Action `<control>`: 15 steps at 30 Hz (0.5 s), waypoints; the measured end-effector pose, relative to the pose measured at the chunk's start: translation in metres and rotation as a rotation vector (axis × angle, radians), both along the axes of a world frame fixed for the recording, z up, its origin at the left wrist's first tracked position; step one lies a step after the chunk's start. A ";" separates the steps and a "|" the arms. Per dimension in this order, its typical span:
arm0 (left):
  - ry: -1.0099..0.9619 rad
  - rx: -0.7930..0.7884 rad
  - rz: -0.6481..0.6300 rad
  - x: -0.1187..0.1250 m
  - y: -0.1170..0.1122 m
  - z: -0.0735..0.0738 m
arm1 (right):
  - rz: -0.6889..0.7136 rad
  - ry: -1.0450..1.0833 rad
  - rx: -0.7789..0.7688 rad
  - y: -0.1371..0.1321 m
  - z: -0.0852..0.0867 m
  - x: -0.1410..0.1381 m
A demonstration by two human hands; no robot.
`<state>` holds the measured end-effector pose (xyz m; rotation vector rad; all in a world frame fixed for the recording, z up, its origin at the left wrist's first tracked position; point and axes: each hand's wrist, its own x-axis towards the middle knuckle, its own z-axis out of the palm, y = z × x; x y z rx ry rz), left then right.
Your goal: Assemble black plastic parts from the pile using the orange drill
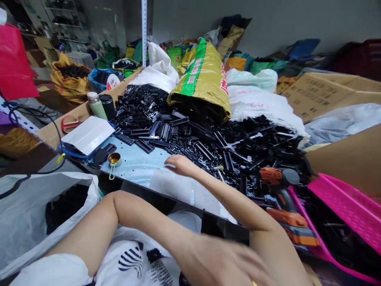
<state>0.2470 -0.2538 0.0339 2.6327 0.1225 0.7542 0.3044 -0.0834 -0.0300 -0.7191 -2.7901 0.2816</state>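
My right hand (181, 165) reaches in from the right, low over the light blue worktop (139, 159), at the near edge of a heap of black metal parts (166, 129). Its fingers point left, loosely stretched, and nothing shows in them. Across my body lies my left forearm. My left hand (228, 262), smeared by motion, is beside my right upper arm with its fingers stretched out; whether it touches the arm I cannot tell. No object is visible in it.
An orange cordless drill (285, 198) lies at the right, beside a pink basket (345, 206). A measuring cup (114, 159), white card (88, 135), red scissors (70, 124) and green bottle (97, 106) are at the left. A yellow sack (202, 75) opens onto the heap. A white bag (89, 190) hangs left.
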 end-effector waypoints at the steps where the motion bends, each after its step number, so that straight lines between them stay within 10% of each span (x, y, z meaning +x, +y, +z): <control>1: -0.036 -0.020 -0.049 -0.013 0.026 -0.004 | -0.099 0.060 -0.030 0.012 0.003 0.009; 3: -0.144 -0.145 0.243 -0.046 0.093 -0.017 | -0.266 0.130 -0.087 0.034 0.006 0.022; 7: -0.122 -0.378 1.278 -0.138 0.239 -0.050 | -0.388 0.104 -0.138 0.072 -0.008 0.009; 15: -0.086 -0.426 1.554 -0.267 0.377 -0.064 | -0.271 -0.030 0.103 0.165 -0.046 -0.137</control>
